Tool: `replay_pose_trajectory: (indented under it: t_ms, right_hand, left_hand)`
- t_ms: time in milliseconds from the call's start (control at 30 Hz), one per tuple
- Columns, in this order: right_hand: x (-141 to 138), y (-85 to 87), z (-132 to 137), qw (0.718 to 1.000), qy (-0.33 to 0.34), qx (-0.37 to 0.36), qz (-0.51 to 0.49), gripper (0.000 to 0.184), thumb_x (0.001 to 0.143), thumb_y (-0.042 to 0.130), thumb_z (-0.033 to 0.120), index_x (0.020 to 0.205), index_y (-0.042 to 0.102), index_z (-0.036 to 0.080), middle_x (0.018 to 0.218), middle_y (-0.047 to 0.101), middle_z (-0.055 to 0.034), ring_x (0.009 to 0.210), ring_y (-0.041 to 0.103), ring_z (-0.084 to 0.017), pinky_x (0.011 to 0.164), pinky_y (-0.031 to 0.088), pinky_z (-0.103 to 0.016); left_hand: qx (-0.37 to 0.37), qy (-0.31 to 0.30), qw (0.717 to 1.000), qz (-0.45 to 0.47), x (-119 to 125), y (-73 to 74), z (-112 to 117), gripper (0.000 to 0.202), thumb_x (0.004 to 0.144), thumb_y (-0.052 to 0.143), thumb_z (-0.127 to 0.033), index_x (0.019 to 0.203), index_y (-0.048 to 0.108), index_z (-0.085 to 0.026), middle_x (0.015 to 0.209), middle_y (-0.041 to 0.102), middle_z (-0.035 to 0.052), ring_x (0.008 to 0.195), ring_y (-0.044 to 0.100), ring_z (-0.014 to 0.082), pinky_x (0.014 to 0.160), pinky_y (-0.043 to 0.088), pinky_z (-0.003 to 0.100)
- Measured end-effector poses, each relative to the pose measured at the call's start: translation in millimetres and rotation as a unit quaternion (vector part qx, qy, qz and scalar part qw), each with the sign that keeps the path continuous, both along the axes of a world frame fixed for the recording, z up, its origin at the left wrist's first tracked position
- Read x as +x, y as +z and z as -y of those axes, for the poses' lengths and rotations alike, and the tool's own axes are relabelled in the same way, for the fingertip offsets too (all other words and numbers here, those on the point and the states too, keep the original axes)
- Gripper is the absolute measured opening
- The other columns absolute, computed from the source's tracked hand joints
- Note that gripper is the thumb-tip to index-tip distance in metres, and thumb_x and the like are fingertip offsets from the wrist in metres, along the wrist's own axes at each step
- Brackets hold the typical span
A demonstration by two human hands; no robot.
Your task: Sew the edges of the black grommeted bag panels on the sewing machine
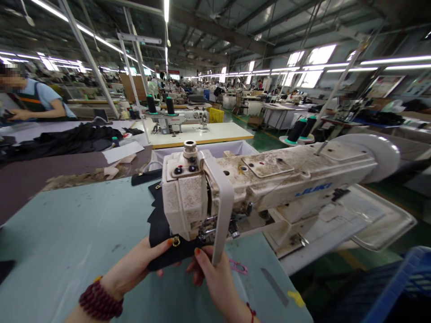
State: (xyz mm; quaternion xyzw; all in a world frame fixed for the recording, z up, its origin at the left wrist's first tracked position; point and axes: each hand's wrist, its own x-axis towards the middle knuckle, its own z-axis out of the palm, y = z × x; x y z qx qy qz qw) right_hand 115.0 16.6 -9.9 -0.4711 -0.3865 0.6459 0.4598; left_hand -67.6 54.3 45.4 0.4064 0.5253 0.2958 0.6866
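A black leather-like panel (161,233) with a notched left edge lies under the head of a white sewing machine (188,193). My left hand (138,262) grips its near left part, thumb on top beside a gold metal fitting (176,241) and fingers underneath. My right hand (212,273) pinches the panel's near edge at the right, close to the presser foot, with the thumb on top. The machine's pale upright bar (224,211) rises just beyond the right hand. The needle point is hidden behind the machine head.
On the green tabletop (84,233) lie a pink clip-like item (238,266), a grey strip (274,286) and a yellow scrap (296,298). A blue crate (400,287) stands at the right. Dark cloth (67,141) is piled at the left, where another person (40,96) works.
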Motion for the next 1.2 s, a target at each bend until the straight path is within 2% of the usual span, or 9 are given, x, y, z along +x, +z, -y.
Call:
replay_pose_trajectory:
  t_ms: [100,233,533,700,833,1000,1100,1133,1200]
  right_hand:
    - [-2,1.4,-1,1.000,-0.007,-0.012,-0.001,0.071,0.071,0.054,0.079,0.071,0.060,0.007,0.066,0.065,-0.0109,0.040,0.048,-0.004,0.039,0.036,-0.012]
    - [-4,4.9,-2,0.999,-0.022,-0.023,0.006,0.073,0.068,0.055,0.080,0.071,0.061,0.007,0.065,0.065,-0.0107,0.039,0.049,-0.004,0.039,0.036,-0.012]
    - [-8,12.0,-2,0.997,-0.052,-0.037,0.032,0.079,0.063,0.054,0.085,0.071,0.065,0.007,0.062,0.063,-0.0107,0.039,0.052,-0.007,0.038,0.037,-0.014]
    - [-6,9.8,-1,0.998,-0.041,-0.025,0.031,0.078,0.066,0.054,0.082,0.077,0.067,0.006,0.064,0.064,-0.0102,0.041,0.053,-0.007,0.039,0.038,-0.014]
    - [-2,8.4,-2,0.999,-0.023,-0.011,0.036,0.075,0.068,0.055,0.080,0.075,0.067,0.006,0.064,0.064,-0.0102,0.042,0.053,-0.007,0.040,0.038,-0.014]
    - [1,6.1,2,0.999,0.008,-0.004,0.046,0.078,0.069,0.051,0.083,0.078,0.066,0.007,0.064,0.065,-0.0106,0.042,0.053,-0.007,0.039,0.038,-0.014]
    - [25,17.7,11,0.996,0.042,0.009,0.083,0.077,0.071,0.050,0.082,0.081,0.067,0.008,0.061,0.063,-0.0100,0.040,0.052,-0.008,0.039,0.040,-0.016]
    - [42,26.5,14,0.992,0.046,0.029,0.110,0.073,0.073,0.051,0.079,0.081,0.068,0.008,0.061,0.063,-0.0098,0.041,0.053,-0.009,0.041,0.042,-0.017]
    - [93,53.2,16,0.974,-0.004,0.108,0.197,0.062,0.078,0.055,0.070,0.080,0.070,0.011,0.062,0.064,-0.0096,0.044,0.055,-0.010,0.045,0.046,-0.019]
  left_hand:
    - [-0.002,-0.005,1.000,-0.006,0,-0.5,-2,0.040,0.072,0.076,-0.047,0.099,0.071,-0.016,0.083,0.074,0.0058,0.069,0.065,0.0185,0.042,0.043,0.018]
    - [0.001,-0.007,1.000,-0.010,-2,-3.8,-4,0.037,0.077,0.071,-0.048,0.096,0.072,-0.016,0.083,0.074,0.0069,0.071,0.065,0.0186,0.044,0.043,0.018]
    - [-0.010,-0.012,1.000,0.025,-7,-13.8,-10,0.038,0.079,0.071,-0.043,0.103,0.070,-0.014,0.091,0.074,0.0101,0.070,0.067,0.0178,0.042,0.043,0.016]
    - [-0.011,0.010,0.999,0.029,-5,-11.3,-8,0.040,0.078,0.072,-0.044,0.103,0.069,-0.013,0.091,0.074,0.0107,0.072,0.069,0.0184,0.043,0.045,0.016]
    - [-0.005,0.021,0.999,0.035,-3,-9.6,-6,0.040,0.078,0.073,-0.042,0.104,0.068,-0.013,0.093,0.075,0.0109,0.071,0.069,0.0180,0.042,0.045,0.015]
    - [-0.012,0.024,0.999,0.041,-2,-8.8,-5,0.043,0.076,0.074,-0.042,0.107,0.068,-0.013,0.095,0.076,0.0120,0.070,0.070,0.0176,0.041,0.045,0.015]
    - [-0.006,0.024,0.999,0.045,-3,-9.1,-6,0.041,0.077,0.074,-0.041,0.106,0.068,-0.012,0.094,0.076,0.0119,0.069,0.070,0.0177,0.041,0.045,0.015]
    - [-0.003,0.024,0.999,0.046,-3,-9.3,-7,0.040,0.077,0.074,-0.040,0.106,0.068,-0.013,0.093,0.076,0.0116,0.069,0.070,0.0178,0.042,0.045,0.015]
    - [0.000,0.021,0.999,0.048,-4,-9.8,-8,0.038,0.076,0.075,-0.040,0.103,0.069,-0.013,0.092,0.076,0.0110,0.069,0.071,0.0181,0.042,0.045,0.016]
